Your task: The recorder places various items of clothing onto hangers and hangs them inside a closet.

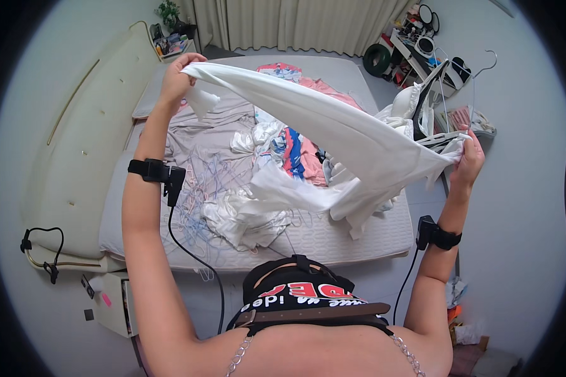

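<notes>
A white cloth garment is stretched in the air above the bed, its loose lower part hanging in folds. My left hand grips one end at the upper left, and a short white flap dangles below my fingers. At the right, my right hand is closed on the other end. Just behind that hand hang white bras and dark straps with wire hangers; what holds them up cannot be told. Under the stretched cloth lies a pile of pink, blue and white clothes.
The quilted mattress carries a crumpled white garment and a tangle of pale hangers. A padded headboard stands at the left. A cluttered vanity desk is at the far right, before curtains. Cables hang from both forearm straps.
</notes>
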Demonstrator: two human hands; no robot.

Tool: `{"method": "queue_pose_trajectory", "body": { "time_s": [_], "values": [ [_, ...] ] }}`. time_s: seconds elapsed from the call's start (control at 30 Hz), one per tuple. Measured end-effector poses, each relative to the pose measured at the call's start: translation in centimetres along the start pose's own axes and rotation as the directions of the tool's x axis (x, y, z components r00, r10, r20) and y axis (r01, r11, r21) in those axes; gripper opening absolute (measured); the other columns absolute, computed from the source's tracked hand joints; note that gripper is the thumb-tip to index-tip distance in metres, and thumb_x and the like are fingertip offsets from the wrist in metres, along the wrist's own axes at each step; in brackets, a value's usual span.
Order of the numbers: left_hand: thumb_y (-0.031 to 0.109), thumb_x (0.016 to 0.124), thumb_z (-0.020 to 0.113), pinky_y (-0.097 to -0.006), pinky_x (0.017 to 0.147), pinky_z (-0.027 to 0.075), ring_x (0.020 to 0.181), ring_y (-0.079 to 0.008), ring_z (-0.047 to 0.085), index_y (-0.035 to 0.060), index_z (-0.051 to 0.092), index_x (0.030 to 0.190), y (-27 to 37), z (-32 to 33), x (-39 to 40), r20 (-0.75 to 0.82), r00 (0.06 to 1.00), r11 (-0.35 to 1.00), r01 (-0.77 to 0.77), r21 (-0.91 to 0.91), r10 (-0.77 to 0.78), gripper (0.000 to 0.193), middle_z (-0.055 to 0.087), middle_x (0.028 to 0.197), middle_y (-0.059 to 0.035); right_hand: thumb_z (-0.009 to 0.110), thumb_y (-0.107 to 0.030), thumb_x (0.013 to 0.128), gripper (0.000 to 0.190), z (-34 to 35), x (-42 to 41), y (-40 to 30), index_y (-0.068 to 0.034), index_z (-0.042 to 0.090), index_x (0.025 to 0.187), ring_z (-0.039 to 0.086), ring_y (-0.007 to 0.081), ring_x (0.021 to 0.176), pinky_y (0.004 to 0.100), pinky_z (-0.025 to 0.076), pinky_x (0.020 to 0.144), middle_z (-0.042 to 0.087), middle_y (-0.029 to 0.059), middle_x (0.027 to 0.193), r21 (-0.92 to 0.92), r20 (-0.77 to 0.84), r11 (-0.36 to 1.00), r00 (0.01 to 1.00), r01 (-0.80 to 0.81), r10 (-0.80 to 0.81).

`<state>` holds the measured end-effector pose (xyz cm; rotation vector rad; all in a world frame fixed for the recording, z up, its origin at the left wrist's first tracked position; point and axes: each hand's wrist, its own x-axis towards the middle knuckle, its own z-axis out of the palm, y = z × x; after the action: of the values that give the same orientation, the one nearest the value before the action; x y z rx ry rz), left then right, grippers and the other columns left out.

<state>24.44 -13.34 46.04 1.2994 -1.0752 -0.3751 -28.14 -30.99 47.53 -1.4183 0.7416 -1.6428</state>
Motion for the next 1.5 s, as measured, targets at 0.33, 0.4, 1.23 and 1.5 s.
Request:
{"method": "queue_pose_trajectory", "body": {
  "time_s": [0.33,0.4,1.23,1.5],
  "values": [
    [0.000,0.064,0.052,-0.0254,0.058,0.042,0.065,-0.0096,0.052,0.0085,0.062,0.101,-12.3,1.3,-8.3,0.590,0.630,0.824,0.147,0.548,-0.505,0.039,0.062,0.075,-0.0008,0.045,-0.005,0.080,0.031,1.1,0.9,2.5,0.007,0.053,0.107,0.034,0.0006,0.042,0.0163,0.025,0.038,0.048,-0.0042,0.062,-0.046,0.040,0.999,0.999,-0.009,0.011],
    [0.000,0.062,0.052,-0.0263,0.064,0.045,0.071,-0.0125,0.057,0.0137,0.062,0.107,-16.9,4.4,-12.4,0.731,0.223,0.755,0.032,0.655,-0.644,0.048,0.067,0.087,-0.0041,0.044,-0.004,0.079,0.031,1.1,0.7,2.2,0.006,0.054,0.107,0.032,0.0005,0.040,0.0166,0.024,0.036,0.046,-0.0050,0.058,-0.095,0.043,0.995,0.999,-0.006,0.010],
    [0.018,0.075,0.069,-0.0292,0.080,0.045,0.094,-0.0205,0.054,0.0070,0.009,0.133,-0.3,34.6,-11.1,0.701,0.688,0.823,0.279,-0.494,0.188,0.085,0.054,0.105,-0.0150,0.044,-0.002,0.077,0.031,3.8,-3.7,3.0,0.005,0.054,0.106,0.042,-0.0002,0.047,0.0156,0.030,0.039,0.057,-0.0004,0.072,-0.034,0.273,0.977,0.938,-0.212,0.213],
    [0.010,0.083,0.058,-0.0250,0.074,0.048,0.074,-0.0098,0.056,-0.0041,0.021,0.128,0.6,31.6,-9.5,0.903,0.429,0.670,0.679,-0.300,-0.031,0.060,0.053,0.081,-0.0028,0.043,-0.003,0.077,0.035,4.4,-4.0,4.6,0.004,0.054,0.109,0.041,0.0006,0.045,0.0162,0.029,0.038,0.054,-0.0024,0.064,-0.009,0.280,0.984,0.945,-0.176,0.171]
  ]
}}
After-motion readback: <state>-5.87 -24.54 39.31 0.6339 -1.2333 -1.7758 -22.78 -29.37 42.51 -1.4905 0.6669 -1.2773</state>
